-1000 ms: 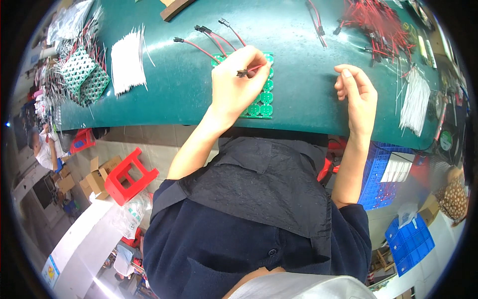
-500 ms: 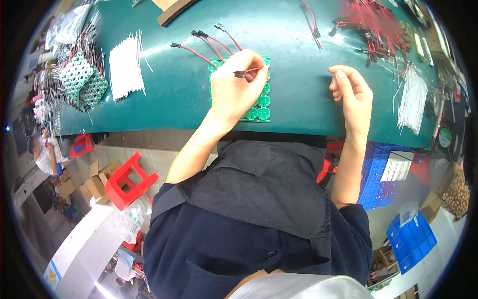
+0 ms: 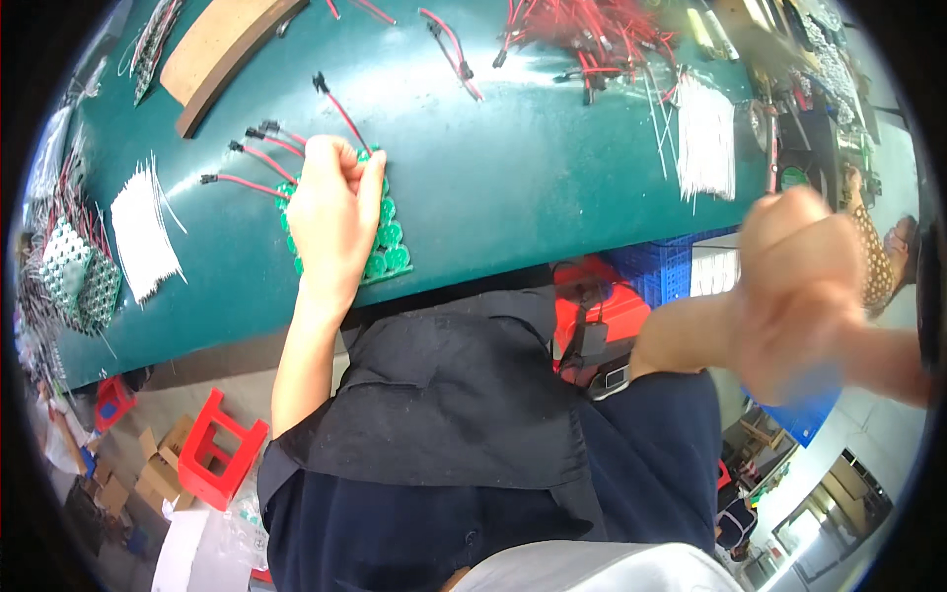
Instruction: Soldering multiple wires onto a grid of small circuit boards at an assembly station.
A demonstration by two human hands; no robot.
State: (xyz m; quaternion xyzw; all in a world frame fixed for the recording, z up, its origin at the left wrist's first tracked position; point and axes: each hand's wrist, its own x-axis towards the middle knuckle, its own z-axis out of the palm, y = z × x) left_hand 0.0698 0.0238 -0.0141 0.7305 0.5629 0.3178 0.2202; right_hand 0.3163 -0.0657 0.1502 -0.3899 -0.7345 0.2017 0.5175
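My left hand (image 3: 338, 212) is closed over the green circuit board panel (image 3: 395, 235), its fingertips pinching the lower end of a red wire lead (image 3: 343, 113) at the panel's far edge. That lead's black connector points away from me. Several more red leads (image 3: 258, 185) with black connectors stick out from the panel's left side; my hand covers part of the panel. Far to the right, off the table, my right hand (image 3: 789, 266) is smeared by motion. Another bare forearm (image 3: 883, 363) enters from the right edge and meets it; whose it is and what the fingers hold cannot be made out.
Red leads (image 3: 592, 39) lie heaped at the far side, with one loose lead (image 3: 454, 59) nearer. White wire bundles (image 3: 705, 138) lie right and left. Stacked circuit boards (image 3: 79, 261) sit far left, near a curved wooden piece (image 3: 222, 54). A red stool (image 3: 219, 449) stands below.
My view has swung to the right. My right hand has gone from above the table to the far right. The lead in my left hand now points away, its wire end at the panel.
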